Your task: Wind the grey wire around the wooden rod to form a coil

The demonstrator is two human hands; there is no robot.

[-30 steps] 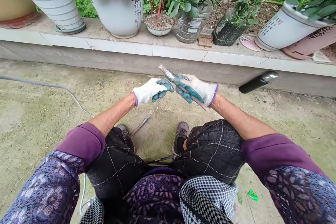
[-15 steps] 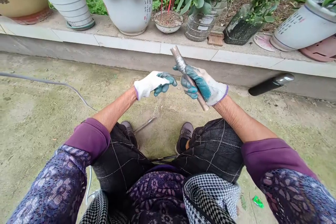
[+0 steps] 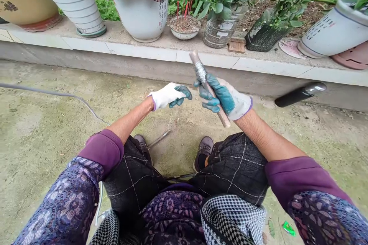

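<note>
I have the right hand (image 3: 231, 99), in a white glove with a teal coating, clamped on a wooden stick (image 3: 224, 118). The stick is raised above the floor (image 3: 51, 134), in front of the person and short of the planter ledge (image 3: 143, 51). It is tilted: its upper end points left toward the ledge, its lower end projects past the palm beside the wrist. It passes between the thumb and the curled fingers. Silver wire (image 3: 200, 71) is wound around the stick just above the grip.

I read the left hand (image 3: 166, 95), gloved alike, as near the right hand and apart from the stick. Its fingers are partly curled; from this angle I cannot tell whether the grip is closed on anything thin.

Below the hands, a thin rod (image 3: 159, 139) lies on the floor beside the left shoe (image 3: 141, 143). A gray cable (image 3: 66, 95) runs across the floor on the left. To the right, a black cylinder (image 3: 290, 97) with a silver end is positioned near the ledge's base. On the ledge I register a brush (image 3: 236, 45) and a bowl (image 3: 184, 35) with upright red sticks.
</note>
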